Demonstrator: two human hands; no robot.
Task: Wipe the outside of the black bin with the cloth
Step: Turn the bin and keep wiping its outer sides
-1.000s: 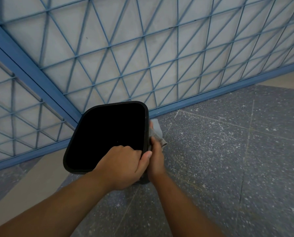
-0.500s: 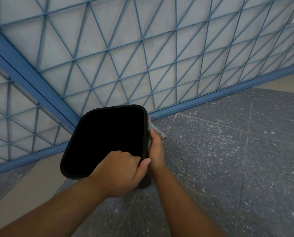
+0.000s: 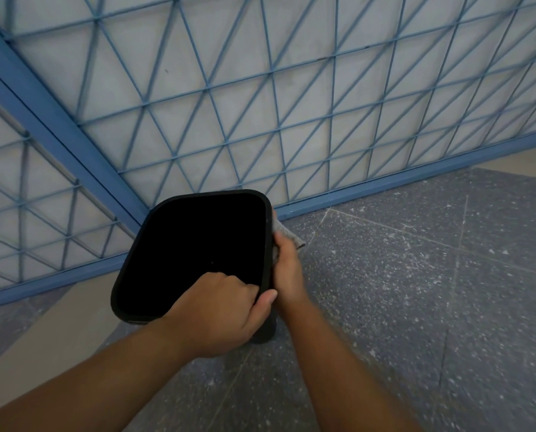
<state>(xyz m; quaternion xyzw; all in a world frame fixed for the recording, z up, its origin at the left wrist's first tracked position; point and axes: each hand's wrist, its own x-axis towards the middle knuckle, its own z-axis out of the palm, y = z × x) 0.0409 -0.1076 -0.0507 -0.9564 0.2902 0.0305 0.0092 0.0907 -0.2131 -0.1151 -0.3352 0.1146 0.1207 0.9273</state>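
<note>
Head view: we look down at a black bin standing on the grey floor, close to a blue wire fence.
Left hand: our left hand grips the bin's near rim, fingers curled over the edge.
Right hand: our right hand holds the grey cloth flat against the bin's right outside wall; we cannot see how its fingers lie.
What matters next: the wall to wipe runs away from us toward the fence, and the cloth sits between our right hand and that wall. We think the next rub goes along it or down it.
Inside the bin: all dark, so we cannot tell if anything is in there.
Risk: we think a hard push could slide the bin.
</note>
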